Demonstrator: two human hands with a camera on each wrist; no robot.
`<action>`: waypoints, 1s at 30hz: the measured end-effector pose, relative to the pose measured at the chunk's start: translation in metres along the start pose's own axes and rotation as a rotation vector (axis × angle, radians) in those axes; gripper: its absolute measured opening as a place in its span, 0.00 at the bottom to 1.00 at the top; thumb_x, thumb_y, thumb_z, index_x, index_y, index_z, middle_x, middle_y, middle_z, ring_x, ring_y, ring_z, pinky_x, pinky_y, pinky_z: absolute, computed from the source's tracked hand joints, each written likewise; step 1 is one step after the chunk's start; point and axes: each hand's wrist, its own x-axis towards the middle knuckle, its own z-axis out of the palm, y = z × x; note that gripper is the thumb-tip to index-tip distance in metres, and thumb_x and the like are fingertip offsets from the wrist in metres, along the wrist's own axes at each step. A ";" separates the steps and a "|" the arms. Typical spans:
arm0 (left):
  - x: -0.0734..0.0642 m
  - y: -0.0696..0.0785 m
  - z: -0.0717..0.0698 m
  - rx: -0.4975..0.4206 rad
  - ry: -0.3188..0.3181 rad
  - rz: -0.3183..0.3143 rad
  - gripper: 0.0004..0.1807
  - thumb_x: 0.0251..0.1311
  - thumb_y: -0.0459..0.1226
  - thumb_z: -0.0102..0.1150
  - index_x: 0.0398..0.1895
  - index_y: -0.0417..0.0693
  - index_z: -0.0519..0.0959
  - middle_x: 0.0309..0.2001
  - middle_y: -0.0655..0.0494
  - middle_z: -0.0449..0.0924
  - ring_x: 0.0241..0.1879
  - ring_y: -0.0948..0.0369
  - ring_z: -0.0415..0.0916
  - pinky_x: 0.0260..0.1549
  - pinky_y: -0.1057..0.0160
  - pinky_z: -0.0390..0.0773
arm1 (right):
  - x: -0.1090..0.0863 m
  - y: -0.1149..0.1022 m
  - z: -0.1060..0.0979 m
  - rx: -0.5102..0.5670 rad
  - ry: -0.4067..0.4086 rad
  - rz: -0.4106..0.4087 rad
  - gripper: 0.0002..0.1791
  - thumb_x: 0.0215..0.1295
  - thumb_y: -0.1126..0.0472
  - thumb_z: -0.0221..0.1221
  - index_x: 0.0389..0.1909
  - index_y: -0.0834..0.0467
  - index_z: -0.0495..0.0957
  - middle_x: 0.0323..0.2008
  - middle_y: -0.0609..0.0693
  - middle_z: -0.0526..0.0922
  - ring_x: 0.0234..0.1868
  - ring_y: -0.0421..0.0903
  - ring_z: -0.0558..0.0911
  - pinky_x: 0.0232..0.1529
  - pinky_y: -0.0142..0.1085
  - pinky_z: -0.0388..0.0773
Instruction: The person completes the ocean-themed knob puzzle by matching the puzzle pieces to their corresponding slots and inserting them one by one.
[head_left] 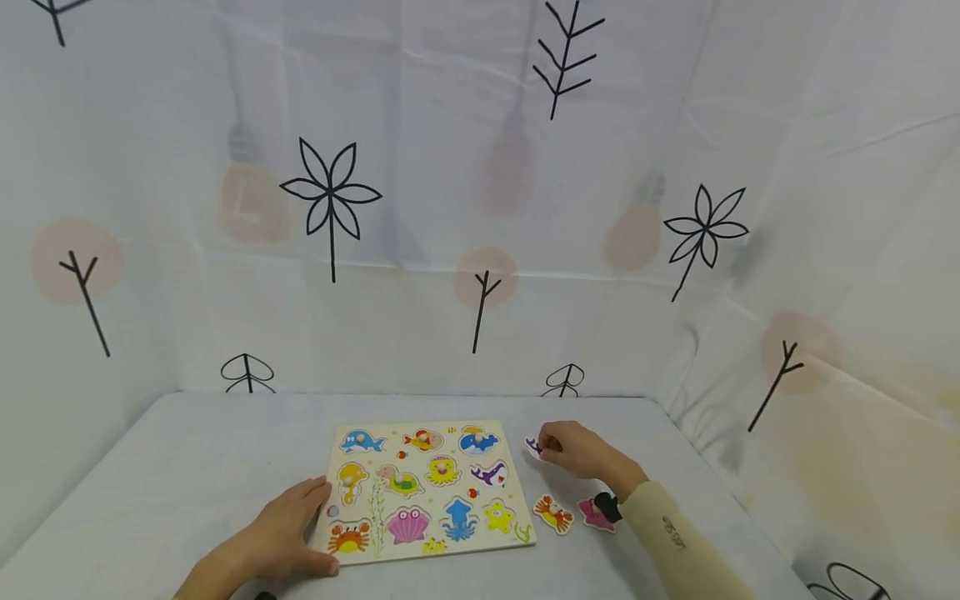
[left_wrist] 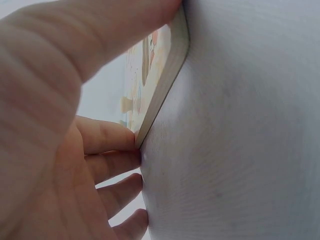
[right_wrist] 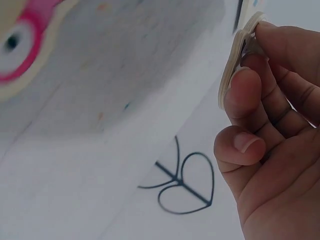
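A wooden peg puzzle board [head_left: 378, 500] with sea-animal pictures lies flat on the table. My left hand [head_left: 283, 532] rests against its left side, fingers along the edge and thumb at the near left corner. In the left wrist view, the thumb and index finger touch the board's edge [left_wrist: 164, 90]. Just right of the board, my right hand [head_left: 581, 452] pinches a purple-and-white puzzle piece [head_left: 533, 447], most of it hidden by the fingers. The right wrist view shows this piece's layered wooden edge [right_wrist: 231, 72] tilted up at the fingertips.
An orange crab piece [head_left: 552, 514] and a pink shell piece [head_left: 597, 514] lie right of the board, the latter partly covered by something black at the right wrist. White patterned cloth [head_left: 420, 333] stands behind the table and along its sides.
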 end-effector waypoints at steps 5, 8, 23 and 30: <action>0.001 0.000 0.001 -0.003 -0.007 -0.019 0.62 0.27 0.61 0.76 0.66 0.34 0.65 0.68 0.33 0.58 0.67 0.36 0.53 0.64 0.34 0.54 | 0.006 -0.012 0.007 0.005 -0.037 -0.017 0.03 0.63 0.60 0.62 0.33 0.50 0.77 0.27 0.42 0.75 0.29 0.41 0.73 0.29 0.33 0.74; 0.002 -0.001 0.002 -0.004 -0.004 -0.022 0.63 0.26 0.62 0.76 0.65 0.34 0.65 0.68 0.34 0.58 0.67 0.36 0.53 0.63 0.34 0.55 | 0.009 -0.019 0.009 0.014 -0.054 -0.039 0.03 0.63 0.60 0.62 0.34 0.50 0.77 0.27 0.42 0.75 0.29 0.40 0.73 0.28 0.32 0.74; 0.000 0.000 0.000 0.006 0.002 -0.011 0.62 0.28 0.61 0.76 0.65 0.33 0.65 0.68 0.34 0.58 0.67 0.36 0.53 0.63 0.34 0.55 | 0.016 -0.045 0.024 0.073 -0.127 -0.099 0.04 0.62 0.59 0.63 0.33 0.50 0.77 0.26 0.41 0.75 0.30 0.40 0.74 0.31 0.30 0.75; 0.001 0.000 0.001 0.004 0.004 -0.023 0.62 0.27 0.62 0.76 0.65 0.35 0.65 0.68 0.35 0.59 0.67 0.37 0.53 0.64 0.34 0.54 | 0.017 -0.055 0.029 0.069 -0.158 -0.130 0.03 0.63 0.58 0.62 0.33 0.50 0.78 0.27 0.41 0.75 0.29 0.38 0.73 0.30 0.29 0.74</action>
